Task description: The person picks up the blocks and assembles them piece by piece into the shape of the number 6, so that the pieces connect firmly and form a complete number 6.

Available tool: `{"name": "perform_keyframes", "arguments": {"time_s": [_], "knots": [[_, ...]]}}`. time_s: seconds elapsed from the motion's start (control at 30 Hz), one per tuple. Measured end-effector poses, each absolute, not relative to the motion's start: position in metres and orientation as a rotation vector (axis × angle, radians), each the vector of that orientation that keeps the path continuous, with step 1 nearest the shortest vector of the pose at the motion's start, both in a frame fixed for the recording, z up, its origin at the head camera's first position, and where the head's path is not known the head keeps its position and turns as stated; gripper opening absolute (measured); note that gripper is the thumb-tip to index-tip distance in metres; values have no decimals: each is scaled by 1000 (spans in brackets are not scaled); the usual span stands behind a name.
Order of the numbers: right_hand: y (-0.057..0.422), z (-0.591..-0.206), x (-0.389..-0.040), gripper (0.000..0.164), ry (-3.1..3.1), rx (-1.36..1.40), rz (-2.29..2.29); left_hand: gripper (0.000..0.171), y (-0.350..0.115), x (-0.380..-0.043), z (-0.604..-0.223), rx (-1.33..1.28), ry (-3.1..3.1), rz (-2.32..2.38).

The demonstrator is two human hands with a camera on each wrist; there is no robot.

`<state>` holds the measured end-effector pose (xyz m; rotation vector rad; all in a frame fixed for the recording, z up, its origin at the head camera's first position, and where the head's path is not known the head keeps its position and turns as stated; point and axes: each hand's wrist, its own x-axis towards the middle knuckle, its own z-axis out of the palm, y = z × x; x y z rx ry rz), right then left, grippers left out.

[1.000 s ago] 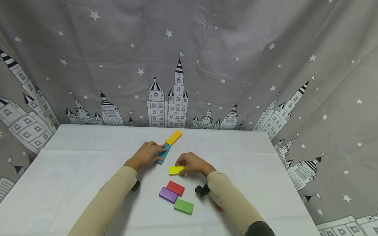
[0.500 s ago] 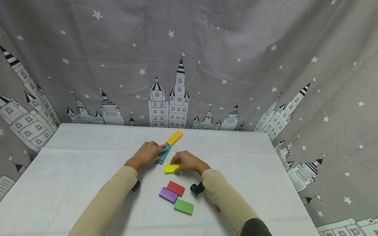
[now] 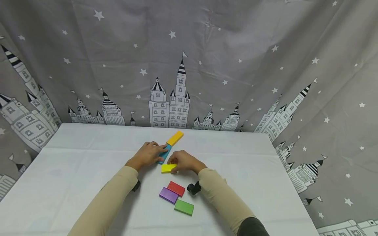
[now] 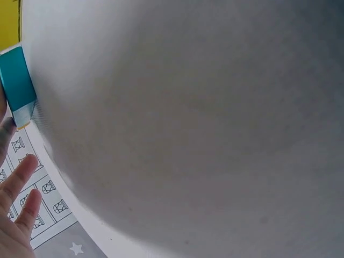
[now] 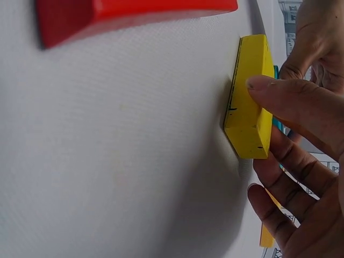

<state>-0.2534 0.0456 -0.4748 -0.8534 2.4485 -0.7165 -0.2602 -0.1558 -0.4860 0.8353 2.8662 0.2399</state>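
Observation:
On the white-covered table, my left hand (image 3: pixel 147 154) holds a flat blue block (image 3: pixel 165 154) with index finger and thumb at its edges; the other fingers are spread in the left wrist view. An orange-yellow block (image 3: pixel 175 138) continues the line from the blue one's far end. Just nearer to me, a bright yellow block (image 3: pixel 166 168) is pinched by my right hand (image 3: pixel 186 160), close to the blue block's near end. In the right wrist view, the thumb lies across the yellow block (image 5: pixel 248 97) while the fingers support its far side.
Closer to me lie a red block (image 3: pixel 176 188), a purple block (image 3: pixel 169 195) touching it, and a green block (image 3: pixel 184 207). A grey curtain (image 3: pixel 224 42) printed with castles and stars hangs behind the table's back edge.
My right hand has slid the yellow block left, toward the blue block's near end. The left hand stays on the blue block. A reddish piece near the right sleeve is now hidden.

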Motion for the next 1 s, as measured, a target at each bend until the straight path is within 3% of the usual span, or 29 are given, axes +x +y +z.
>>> {"name": "perform_keyframes", "arguments": {"time_s": [1.0], "knots": [[39,-477,-251,31,2476,-827,-726,56,-156,-258,-484,857,2890,235]]}}
